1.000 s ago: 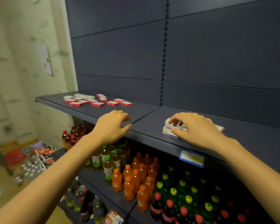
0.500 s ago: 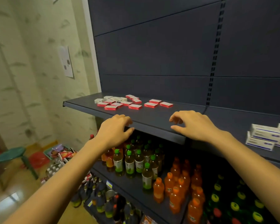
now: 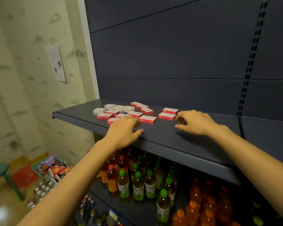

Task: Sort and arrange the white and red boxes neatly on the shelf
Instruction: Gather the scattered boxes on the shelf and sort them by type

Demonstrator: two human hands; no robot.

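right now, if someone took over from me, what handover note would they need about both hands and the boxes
Left hand: empty, fingers curled, resting at the front of the shelf, just short of the nearest red box.
Right hand: empty, fingers spread, beside the right pair of red boxes; contact with them cannot be told.
Boxes: white boxes bunched at the back left; red ones scattered at mixed angles around them, some overlapping.
Done: nothing looks lined up here yet.
Left: separate the white from the red, then square each colour into neat rows.
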